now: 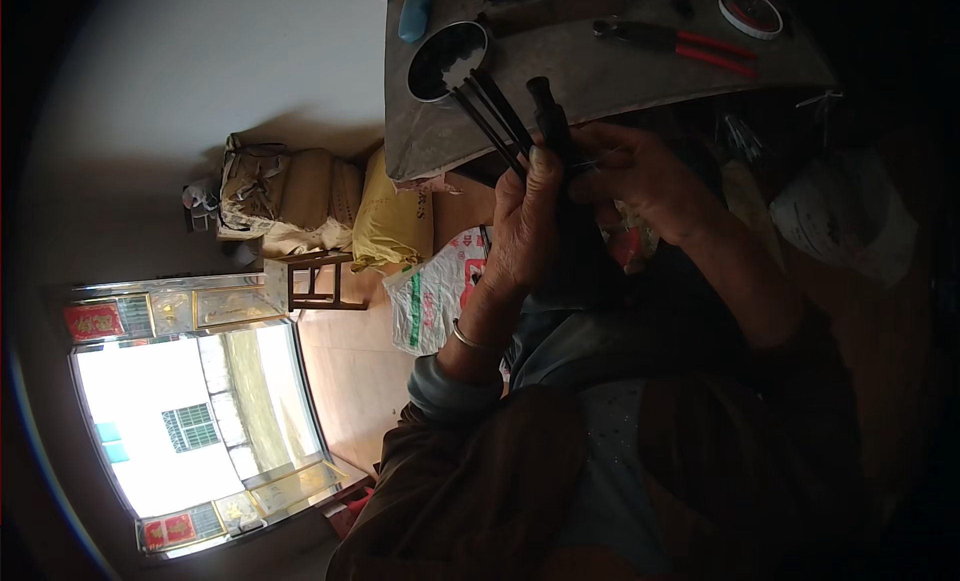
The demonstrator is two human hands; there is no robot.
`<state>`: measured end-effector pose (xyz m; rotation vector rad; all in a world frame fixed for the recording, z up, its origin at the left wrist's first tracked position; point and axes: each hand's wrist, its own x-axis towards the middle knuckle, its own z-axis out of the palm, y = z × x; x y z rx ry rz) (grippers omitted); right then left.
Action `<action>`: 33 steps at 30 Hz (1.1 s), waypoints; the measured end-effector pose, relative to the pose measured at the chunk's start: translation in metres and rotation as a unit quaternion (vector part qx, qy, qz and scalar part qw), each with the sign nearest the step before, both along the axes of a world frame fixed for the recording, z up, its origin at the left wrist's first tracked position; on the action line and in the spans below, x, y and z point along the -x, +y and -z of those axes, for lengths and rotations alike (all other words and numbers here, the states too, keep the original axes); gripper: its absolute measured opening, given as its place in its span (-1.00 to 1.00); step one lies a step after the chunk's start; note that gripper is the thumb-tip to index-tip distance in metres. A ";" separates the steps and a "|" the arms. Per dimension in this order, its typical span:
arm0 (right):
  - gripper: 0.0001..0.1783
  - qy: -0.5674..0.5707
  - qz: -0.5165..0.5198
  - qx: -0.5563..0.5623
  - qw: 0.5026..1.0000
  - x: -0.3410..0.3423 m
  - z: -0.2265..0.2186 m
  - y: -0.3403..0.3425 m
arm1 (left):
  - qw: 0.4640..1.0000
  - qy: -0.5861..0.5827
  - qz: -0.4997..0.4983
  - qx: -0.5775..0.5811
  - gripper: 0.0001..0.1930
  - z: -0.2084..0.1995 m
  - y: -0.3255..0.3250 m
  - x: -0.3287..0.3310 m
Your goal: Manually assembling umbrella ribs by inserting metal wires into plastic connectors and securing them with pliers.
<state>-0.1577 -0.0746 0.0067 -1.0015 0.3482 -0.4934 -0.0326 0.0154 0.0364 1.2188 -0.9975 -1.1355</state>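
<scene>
In front of my lap, my left hand point(527, 221) is closed round several thin black rods point(492, 111), which point up and away towards the table. Beside them stands a dark cylindrical piece with a knobbed end point(546, 109); its lower part is lost in shadow between my hands. My right hand point(655, 186) comes in from the right with thumb and fingertips pinched together near that piece. What those fingers hold is too dark and small to make out. Just beyond the rod tips, a round bowl point(411, 76) contains dark bits and some whitish ones.
The grey table point(570, 76) bears red-handled pliers point(700, 51), a white-rimmed round dish point(723, 8) and a blue object point(415, 15). Left of it are stuffed sacks point(395, 216), a wooden stool point(325, 281) and a printed plastic bag point(430, 301). Clear plastic bags point(845, 216) hang at right.
</scene>
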 end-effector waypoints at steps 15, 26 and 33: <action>-0.62 -0.007 -0.009 -0.034 0.999 0.005 0.003 0.003 | 0.998 0.052 0.036 0.015 -0.40 0.000 0.000 0.003; -0.58 0.039 0.184 0.048 0.981 -0.047 0.035 0.014 | 0.984 -0.057 -0.169 0.006 -0.50 0.022 -0.016 -0.009; -0.68 0.079 0.233 0.303 0.921 -0.035 0.028 0.003 | 0.976 -0.026 -0.214 0.044 -0.50 0.029 -0.018 -0.009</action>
